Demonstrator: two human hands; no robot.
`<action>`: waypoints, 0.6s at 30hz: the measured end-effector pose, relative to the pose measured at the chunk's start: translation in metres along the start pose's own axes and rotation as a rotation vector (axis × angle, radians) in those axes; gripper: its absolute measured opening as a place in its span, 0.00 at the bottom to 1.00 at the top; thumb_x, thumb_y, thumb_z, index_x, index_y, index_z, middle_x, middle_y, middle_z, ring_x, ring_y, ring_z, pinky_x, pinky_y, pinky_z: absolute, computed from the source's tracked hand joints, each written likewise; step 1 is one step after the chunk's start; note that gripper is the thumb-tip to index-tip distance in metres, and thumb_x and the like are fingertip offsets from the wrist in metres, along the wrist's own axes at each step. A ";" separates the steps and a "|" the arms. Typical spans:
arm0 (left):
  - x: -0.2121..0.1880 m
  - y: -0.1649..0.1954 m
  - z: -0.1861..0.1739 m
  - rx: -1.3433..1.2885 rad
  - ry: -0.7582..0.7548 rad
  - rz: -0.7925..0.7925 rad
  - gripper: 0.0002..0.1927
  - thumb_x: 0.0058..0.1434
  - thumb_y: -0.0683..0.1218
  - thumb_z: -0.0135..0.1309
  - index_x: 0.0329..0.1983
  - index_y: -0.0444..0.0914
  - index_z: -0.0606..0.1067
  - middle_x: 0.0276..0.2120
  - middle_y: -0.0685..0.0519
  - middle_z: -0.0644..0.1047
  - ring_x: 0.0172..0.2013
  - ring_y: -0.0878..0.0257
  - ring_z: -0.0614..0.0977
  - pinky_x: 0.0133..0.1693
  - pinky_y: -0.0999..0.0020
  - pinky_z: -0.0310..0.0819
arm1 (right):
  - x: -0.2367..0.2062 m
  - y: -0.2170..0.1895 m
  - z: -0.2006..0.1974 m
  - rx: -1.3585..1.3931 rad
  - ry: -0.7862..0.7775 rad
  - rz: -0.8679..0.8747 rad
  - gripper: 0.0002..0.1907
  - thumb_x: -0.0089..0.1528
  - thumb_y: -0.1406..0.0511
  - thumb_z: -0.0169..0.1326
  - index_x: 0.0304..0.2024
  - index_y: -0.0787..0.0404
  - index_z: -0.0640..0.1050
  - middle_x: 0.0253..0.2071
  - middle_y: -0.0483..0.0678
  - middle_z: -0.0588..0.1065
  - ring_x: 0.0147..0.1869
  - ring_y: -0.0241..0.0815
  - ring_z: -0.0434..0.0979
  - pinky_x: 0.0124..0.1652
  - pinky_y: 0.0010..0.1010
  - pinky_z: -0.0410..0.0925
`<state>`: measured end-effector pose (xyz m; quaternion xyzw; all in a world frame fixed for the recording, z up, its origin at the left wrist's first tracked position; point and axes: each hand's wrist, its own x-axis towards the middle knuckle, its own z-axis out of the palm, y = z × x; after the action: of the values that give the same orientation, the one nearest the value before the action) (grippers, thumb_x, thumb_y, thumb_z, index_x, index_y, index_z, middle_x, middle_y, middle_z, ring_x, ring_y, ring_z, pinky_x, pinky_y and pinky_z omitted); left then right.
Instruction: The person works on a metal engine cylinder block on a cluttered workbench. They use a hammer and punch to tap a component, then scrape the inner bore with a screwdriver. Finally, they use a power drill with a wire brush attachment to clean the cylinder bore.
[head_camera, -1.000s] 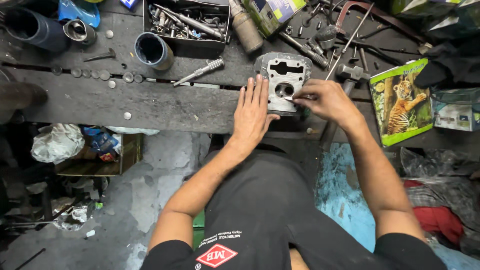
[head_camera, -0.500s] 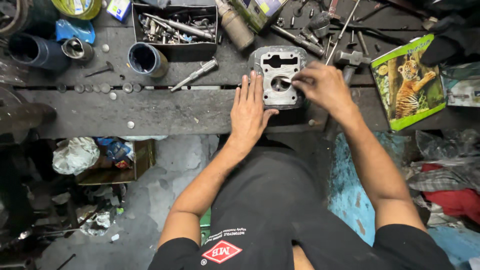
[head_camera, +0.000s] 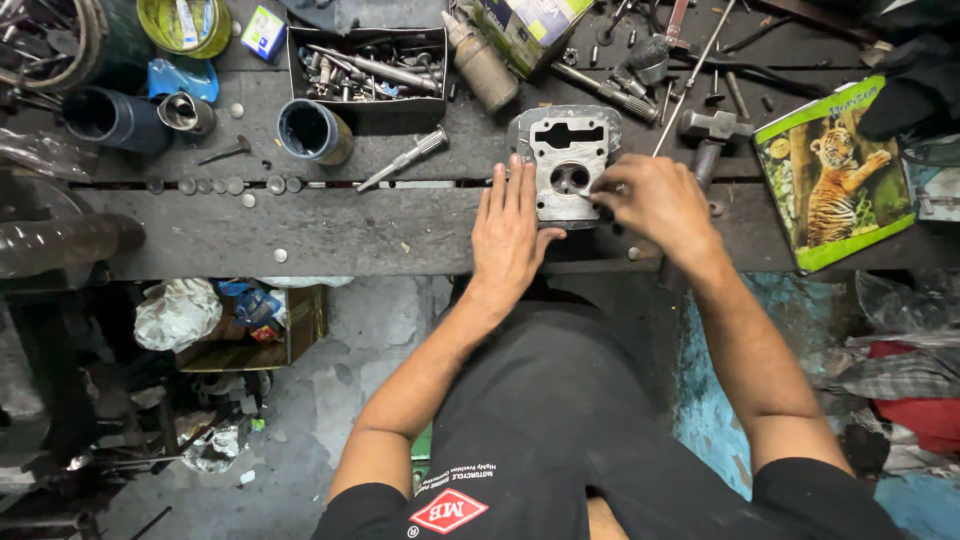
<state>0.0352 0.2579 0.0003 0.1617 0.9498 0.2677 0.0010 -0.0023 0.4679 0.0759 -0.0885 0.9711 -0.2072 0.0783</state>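
A grey metal engine cylinder head (head_camera: 566, 160) lies flat on the dark wooden workbench (head_camera: 330, 230), its round port facing up. My left hand (head_camera: 512, 228) rests flat beside it, fingers spread, the fingertips touching its left edge. My right hand (head_camera: 650, 202) sits at the head's right side with pinched fingers at the round port; whatever small thing it may hold is too small to make out.
A hammer (head_camera: 706, 130) and loose tools lie behind my right hand. A black tray of bolts (head_camera: 368, 70), a bottle (head_camera: 480, 66), a dark cup (head_camera: 312, 130) and a blue tube (head_camera: 110, 118) stand further left. A tiger-printed box (head_camera: 832, 180) lies at the right.
The view has drifted slightly. My right hand has shifted a little at the round port while my left hand stays flat against the cylinder head.
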 end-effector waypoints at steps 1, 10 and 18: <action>-0.001 0.000 0.000 0.004 0.004 -0.004 0.55 0.50 0.61 0.66 0.73 0.29 0.56 0.72 0.37 0.59 0.70 0.41 0.62 0.67 0.49 0.58 | 0.000 0.002 0.000 0.016 0.022 0.000 0.11 0.57 0.60 0.66 0.40 0.57 0.85 0.42 0.48 0.81 0.41 0.55 0.82 0.41 0.44 0.73; 0.001 0.006 0.004 0.011 0.028 0.030 0.54 0.51 0.59 0.67 0.72 0.29 0.57 0.70 0.36 0.61 0.69 0.38 0.64 0.65 0.50 0.63 | -0.024 -0.025 0.030 -0.104 0.264 0.138 0.06 0.64 0.65 0.62 0.42 0.58 0.85 0.42 0.51 0.80 0.38 0.58 0.81 0.40 0.45 0.74; -0.006 0.011 -0.010 -0.079 0.035 -0.018 0.57 0.46 0.58 0.70 0.74 0.32 0.56 0.69 0.41 0.64 0.68 0.43 0.67 0.55 0.54 0.71 | 0.026 0.028 -0.017 0.093 -0.405 -0.119 0.13 0.53 0.58 0.67 0.39 0.52 0.85 0.35 0.50 0.82 0.39 0.52 0.84 0.40 0.43 0.75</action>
<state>0.0436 0.2593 0.0140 0.1482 0.9399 0.3076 -0.0068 -0.0351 0.4942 0.0769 -0.1819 0.9180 -0.2342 0.2634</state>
